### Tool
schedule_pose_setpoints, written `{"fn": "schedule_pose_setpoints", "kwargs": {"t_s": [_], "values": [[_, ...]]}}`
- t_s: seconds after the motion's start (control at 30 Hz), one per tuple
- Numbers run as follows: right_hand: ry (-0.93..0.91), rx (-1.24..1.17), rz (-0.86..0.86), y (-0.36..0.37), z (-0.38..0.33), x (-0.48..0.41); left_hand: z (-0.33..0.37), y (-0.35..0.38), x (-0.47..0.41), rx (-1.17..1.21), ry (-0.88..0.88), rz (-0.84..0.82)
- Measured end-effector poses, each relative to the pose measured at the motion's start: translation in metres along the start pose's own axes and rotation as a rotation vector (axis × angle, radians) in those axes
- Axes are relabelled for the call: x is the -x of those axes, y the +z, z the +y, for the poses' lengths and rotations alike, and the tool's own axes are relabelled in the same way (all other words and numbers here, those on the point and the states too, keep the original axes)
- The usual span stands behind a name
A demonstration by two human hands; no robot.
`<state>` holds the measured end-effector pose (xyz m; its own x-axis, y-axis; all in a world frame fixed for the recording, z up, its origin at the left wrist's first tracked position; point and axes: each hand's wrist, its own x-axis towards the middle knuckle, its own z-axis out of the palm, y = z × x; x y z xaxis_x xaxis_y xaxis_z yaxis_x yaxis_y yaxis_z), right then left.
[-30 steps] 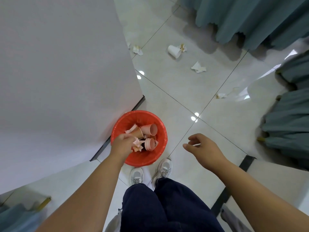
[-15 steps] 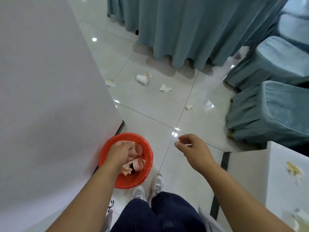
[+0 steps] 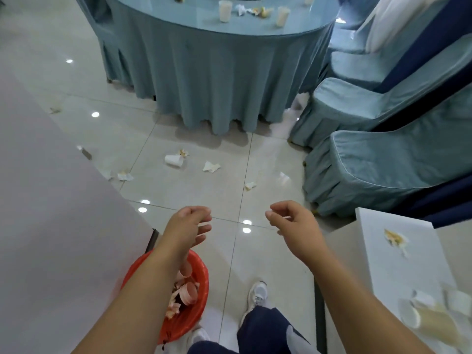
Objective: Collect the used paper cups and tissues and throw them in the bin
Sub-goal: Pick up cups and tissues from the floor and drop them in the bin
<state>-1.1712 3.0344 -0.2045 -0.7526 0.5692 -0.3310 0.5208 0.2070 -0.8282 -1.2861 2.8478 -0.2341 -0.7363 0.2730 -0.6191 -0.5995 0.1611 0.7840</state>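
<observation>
Paper cup (image 3: pixel 174 160), one, white, lay sideways on the glossy tiled floor (image 3: pixel 191 195) among four crumpled tissues (image 3: pixel 211 166); two more cups (image 3: pixel 225 11) stood on the round glass worktop (image 3: pixel 204 29). Your round red bin (image 3: pixel 204 290) held crushed pinkish cups and tissues. Your left hand (image 3: pixel 190 226) and right hand (image 3: pixel 296 223) hung empty, fingers relaxed.

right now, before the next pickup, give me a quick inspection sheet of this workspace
surface: glossy tiled floor
job's things: red bin at the person's feet, holding used cups; paper cup on its side on the floor, tissues around it
clutter: more cups on the round table; stained tissue and blurred cups on the white side table
grippers: left hand and right hand loosely curled, holding nothing
cables: nothing seen
surroundings: covered chairs, white wall at left
</observation>
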Motion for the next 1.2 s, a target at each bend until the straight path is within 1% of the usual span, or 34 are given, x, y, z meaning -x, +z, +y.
{"fn": "schedule_pose_setpoints", "kwargs": {"t_s": [0.13,0.33,0.5,0.63,0.83,0.93,1.2], "values": [[0.002,-0.044,0.054,-0.048,0.011,-0.029,0.027,0.056,-0.019,-0.057,0.04,-0.049],[0.025,-0.097,0.121,-0.124,0.028,-0.094,0.063,0.16,-0.048,-0.117,0.061,-0.124],[0.061,-0.133,0.107,-0.161,0.043,-0.147,0.084,0.212,-0.077,-0.12,0.051,-0.095],[0.11,-0.117,0.055,-0.168,0.056,-0.184,0.084,0.224,-0.095,-0.134,-0.015,-0.034],[0.209,-0.079,-0.05,-0.151,0.063,-0.24,0.094,0.219,-0.143,-0.161,-0.106,0.058],[0.236,-0.031,-0.081,-0.144,0.059,-0.272,0.105,0.222,-0.179,-0.178,-0.134,0.056],[0.3,0.028,-0.098,-0.131,0.03,-0.374,0.153,0.229,-0.29,-0.25,-0.189,0.016]]}}
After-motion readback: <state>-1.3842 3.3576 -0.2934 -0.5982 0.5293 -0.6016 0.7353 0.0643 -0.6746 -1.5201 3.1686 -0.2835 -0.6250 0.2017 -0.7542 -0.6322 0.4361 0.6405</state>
